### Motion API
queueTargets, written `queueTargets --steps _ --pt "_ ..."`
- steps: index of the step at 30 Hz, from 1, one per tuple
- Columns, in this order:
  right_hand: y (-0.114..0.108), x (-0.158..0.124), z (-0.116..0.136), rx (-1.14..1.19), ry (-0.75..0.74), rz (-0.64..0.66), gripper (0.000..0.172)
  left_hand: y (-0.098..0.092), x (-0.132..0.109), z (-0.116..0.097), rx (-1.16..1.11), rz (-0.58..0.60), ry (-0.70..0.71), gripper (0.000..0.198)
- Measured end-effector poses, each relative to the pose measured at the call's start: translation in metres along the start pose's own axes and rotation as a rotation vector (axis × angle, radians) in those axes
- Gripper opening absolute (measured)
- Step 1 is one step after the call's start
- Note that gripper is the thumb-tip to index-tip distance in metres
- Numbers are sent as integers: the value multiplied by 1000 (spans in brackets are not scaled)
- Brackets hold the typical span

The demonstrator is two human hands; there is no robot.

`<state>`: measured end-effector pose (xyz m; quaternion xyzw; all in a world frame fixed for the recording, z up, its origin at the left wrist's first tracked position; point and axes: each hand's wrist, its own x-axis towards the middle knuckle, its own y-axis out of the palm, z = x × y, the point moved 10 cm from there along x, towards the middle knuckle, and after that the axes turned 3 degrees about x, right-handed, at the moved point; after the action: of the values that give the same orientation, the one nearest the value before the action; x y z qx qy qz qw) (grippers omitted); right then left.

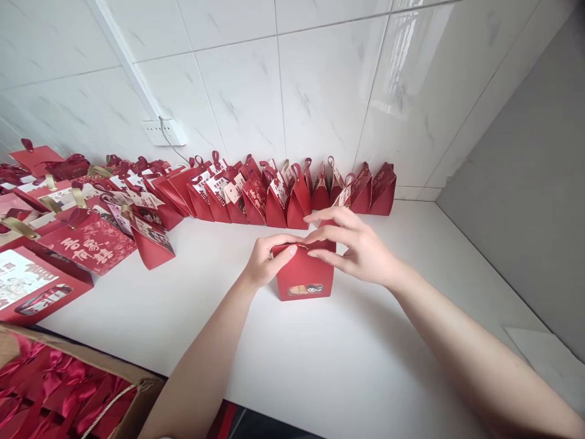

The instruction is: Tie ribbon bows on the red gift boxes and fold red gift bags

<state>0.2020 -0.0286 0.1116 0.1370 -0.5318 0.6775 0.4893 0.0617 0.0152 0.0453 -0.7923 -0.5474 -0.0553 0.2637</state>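
A red gift box (305, 273) stands upright on the white table in front of me, with a small oval window showing a cartoon figure low on its front. My left hand (273, 259) pinches its top left edge, thumb in front and fingers behind. At the top right, my right hand (350, 247) has its thumb at the front and curved fingers over the top edge. A small gold-coloured bit shows between the hands at the top fold. The fingers partly hide the box's top.
A row of red gift boxes (276, 204) with ribbon loops lines the tiled wall. More boxes crowd the left, including a larger one (75, 291). A cardboard carton (148, 385) of red ribboned items is at lower left. A power socket (163, 132) is on the wall.
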Motion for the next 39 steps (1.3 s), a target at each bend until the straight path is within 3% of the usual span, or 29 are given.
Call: queueTargets --steps 6,16,20,23,27,34,37,39 --pt "27 -4 -6 -103 -66 38 12 2 0 -9 125 -19 71 19" --pt "36 -6 -7 -120 -64 128 29 1 2 -9 161 -42 65 20" --pt "32 -4 -5 37 -3 157 30 2 1 -11 152 -14 78 21" --pt "18 -3 -16 160 128 56 27 4 0 -9 132 1 48 22" --pt "4 -7 -36 190 307 -70 34 1 -1 -2 141 -121 -53 20" --pt "8 -4 -29 492 264 -252 24 6 2 -8 178 -161 -34 17" --pt "-1 -4 -28 533 261 -327 23 9 3 -6 175 -124 -47 19" --pt "-8 -3 -32 549 289 -307 27 9 3 -2 169 -108 -73 22"
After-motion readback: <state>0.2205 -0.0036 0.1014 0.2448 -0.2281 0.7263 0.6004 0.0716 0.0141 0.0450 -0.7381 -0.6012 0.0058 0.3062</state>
